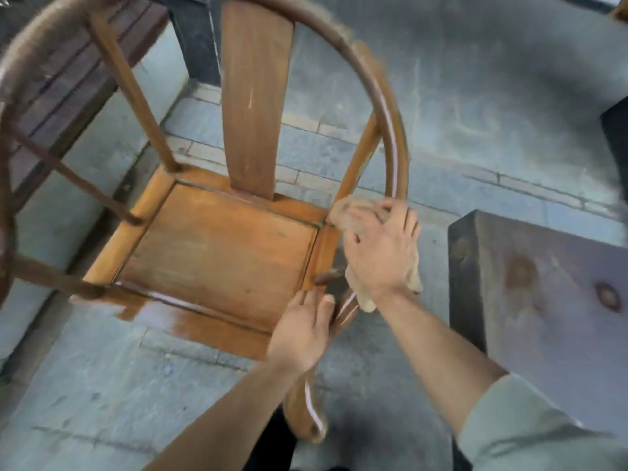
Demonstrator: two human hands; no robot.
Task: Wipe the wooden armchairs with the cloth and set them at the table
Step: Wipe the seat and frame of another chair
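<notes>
The wiping is under way on one chair, standing on the stone floor just left of the dark desk. The right hand is curled round the cloth, pressing it to the right arm rail where a post meets it. The left hand grips the same rail lower down, near the seat's front corner, steadying it. Next, I'd say, the cloth should slide along the curved rail; the setting at the desk comes later.
</notes>
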